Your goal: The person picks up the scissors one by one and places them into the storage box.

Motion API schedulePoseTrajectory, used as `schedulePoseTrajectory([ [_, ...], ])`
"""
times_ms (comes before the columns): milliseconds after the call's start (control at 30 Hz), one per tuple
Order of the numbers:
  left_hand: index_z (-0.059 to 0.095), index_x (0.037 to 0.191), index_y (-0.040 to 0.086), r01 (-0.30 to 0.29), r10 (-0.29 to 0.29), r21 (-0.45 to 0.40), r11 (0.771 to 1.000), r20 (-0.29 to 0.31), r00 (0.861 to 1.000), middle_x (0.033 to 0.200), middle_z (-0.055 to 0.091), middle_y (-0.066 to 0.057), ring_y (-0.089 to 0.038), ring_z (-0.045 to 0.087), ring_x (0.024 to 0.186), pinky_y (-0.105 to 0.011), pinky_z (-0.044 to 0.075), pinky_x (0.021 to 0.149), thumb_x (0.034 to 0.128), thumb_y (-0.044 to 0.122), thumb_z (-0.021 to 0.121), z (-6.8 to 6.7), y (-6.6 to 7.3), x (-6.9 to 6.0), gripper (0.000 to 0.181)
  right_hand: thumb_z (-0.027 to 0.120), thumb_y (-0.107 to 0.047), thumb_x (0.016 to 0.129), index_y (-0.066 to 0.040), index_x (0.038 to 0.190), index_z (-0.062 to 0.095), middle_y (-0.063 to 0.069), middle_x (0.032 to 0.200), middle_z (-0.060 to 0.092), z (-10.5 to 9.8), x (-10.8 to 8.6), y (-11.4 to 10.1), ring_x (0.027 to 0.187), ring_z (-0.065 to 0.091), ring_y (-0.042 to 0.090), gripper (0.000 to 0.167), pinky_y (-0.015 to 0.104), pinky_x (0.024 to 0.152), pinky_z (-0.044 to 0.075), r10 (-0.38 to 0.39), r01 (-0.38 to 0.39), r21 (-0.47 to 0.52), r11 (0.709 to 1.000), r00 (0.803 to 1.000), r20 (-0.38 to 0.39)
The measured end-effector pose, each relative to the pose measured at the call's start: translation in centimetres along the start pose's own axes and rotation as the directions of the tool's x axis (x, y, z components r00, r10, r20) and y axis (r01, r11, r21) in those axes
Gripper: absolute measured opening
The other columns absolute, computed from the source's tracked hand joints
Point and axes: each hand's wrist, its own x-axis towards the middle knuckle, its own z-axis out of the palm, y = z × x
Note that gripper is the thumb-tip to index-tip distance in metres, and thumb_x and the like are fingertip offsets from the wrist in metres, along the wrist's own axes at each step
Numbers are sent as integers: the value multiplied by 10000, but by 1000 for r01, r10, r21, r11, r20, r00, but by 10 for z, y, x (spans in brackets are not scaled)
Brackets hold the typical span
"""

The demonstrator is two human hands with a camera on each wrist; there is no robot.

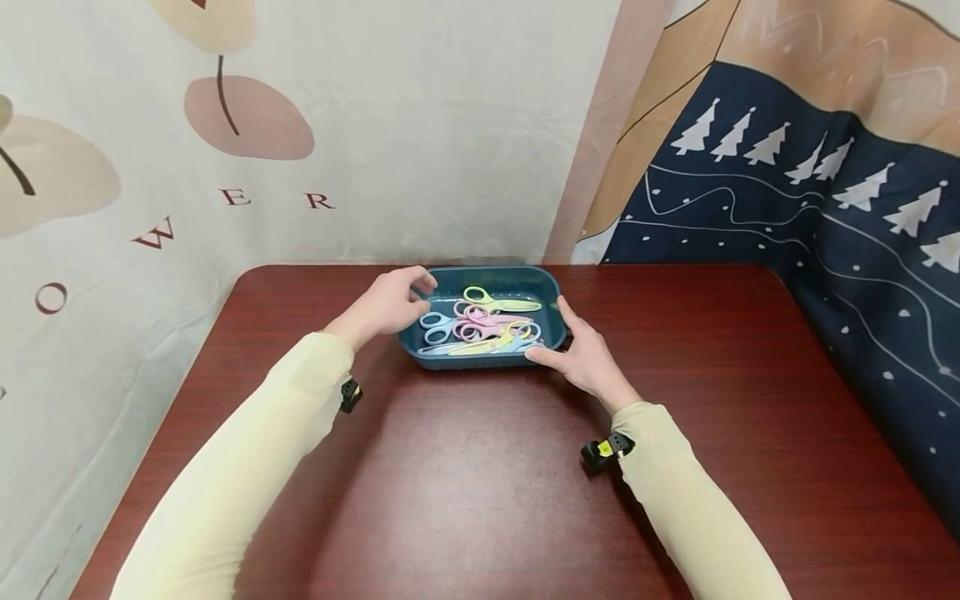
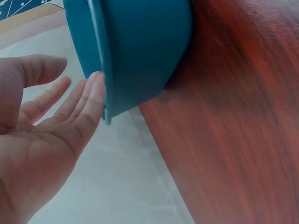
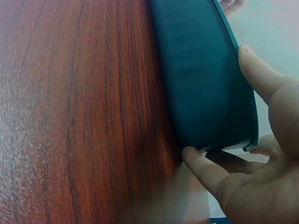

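A dark teal plastic bin sits at the back of the table, several pairs of scissors lying inside: yellow-green scissors, pink scissors and blue scissors among them. At the bin's left end is my left hand; in the left wrist view its fingertips meet the rim while the thumb stands apart. My right hand grips the right end. In the right wrist view its thumb lies at the rim, and one finger reaches the lower corner.
The reddish-brown wooden table stretches out in front of the bin. Behind it hangs a pale printed cloth, and a dark blue cloth with white trees hangs at the right. Each wrist carries a small black camera.
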Motion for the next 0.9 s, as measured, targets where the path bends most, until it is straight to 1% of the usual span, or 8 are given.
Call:
schedulePoseTrajectory([
  [133, 557, 1379, -12, -34, 32, -32, 999, -69, 997, 1381, 592, -200, -356, 609, 1223, -507, 533, 990, 1000, 59, 562, 0, -8, -6, 386, 795, -415, 907, -143, 1674, 108, 148, 1706, 216, 0, 1, 2, 1541, 253, 379, 1065, 572, 1204, 310, 10, -10, 1, 1000, 1000, 7],
  [233, 560, 1372, -19, -51, 47, -42, 998, -107, 993, 1381, 594, -215, -355, 610, 1220, -510, 519, 1008, 993, 56, 555, 0, -15, -9, 387, 793, -426, 906, -142, 1674, 101, 166, 1703, 216, -1, 0, 5, 1536, 259, 388, 1072, 574, 1199, 319, 10, -10, -3, 1000, 1000, 6],
  [467, 533, 1401, -15, -50, 37, -71, 996, -168, 985, 1376, 587, -212, -367, 586, 1242, -512, 487, 1061, 998, 68, 587, -2, -29, -17, 415, 788, -441, 906, -124, 1672, 100, 200, 1693, 220, -1, 2, 12, 1527, 272, 402, 1077, 583, 1194, 323, -14, 14, -29, 999, 1000, -6],
  [600, 501, 1450, -12, -58, 53, -19, 998, -221, 974, 1410, 550, -227, -401, 563, 1262, -536, 471, 1073, 993, 102, 615, -1, -41, -24, 484, 775, -464, 910, -116, 1672, 87, 190, 1699, 211, -4, 2, 15, 1536, 256, 398, 1084, 590, 1196, 315, -25, 26, -53, 998, 999, 24],
  [700, 460, 1502, -1, -60, 69, 43, 997, -264, 962, 1486, 491, -235, -416, 497, 1342, -568, 417, 1118, 990, 163, 634, 1, -49, -28, 565, 775, -451, 912, -89, 1667, 111, 211, 1677, 259, -11, 3, 17, 1512, 311, 397, 1068, 584, 1185, 337, -54, 58, -98, 993, 998, 42],
  [767, 432, 1532, 15, -52, 73, 78, 996, -290, 954, 1541, 445, -218, -406, 438, 1401, -577, 373, 1153, 989, 213, 646, 1, -53, -30, 617, 777, -437, 915, -71, 1656, 179, 224, 1641, 329, -18, 2, 17, 1473, 370, 400, 1021, 585, 1166, 366, -79, 83, -135, 987, 996, 35],
  [833, 410, 1551, 26, -44, 75, 104, 994, -318, 945, 1575, 409, -205, -396, 375, 1451, -586, 324, 1183, 986, 250, 656, 1, -58, -33, 656, 775, -416, 920, -47, 1632, 270, 232, 1600, 391, -26, 2, 18, 1430, 425, 404, 947, 587, 1141, 398, -110, 110, -169, 979, 994, 11],
  [900, 395, 1564, 38, -33, 74, 124, 992, -343, 937, 1596, 385, -193, -394, 339, 1472, -595, 301, 1193, 984, 284, 663, 0, -61, -36, 684, 763, -403, 933, -31, 1600, 348, 231, 1572, 426, -33, 1, 19, 1416, 438, 405, 870, 593, 1135, 403, -143, 136, -207, 969, 989, -21],
])
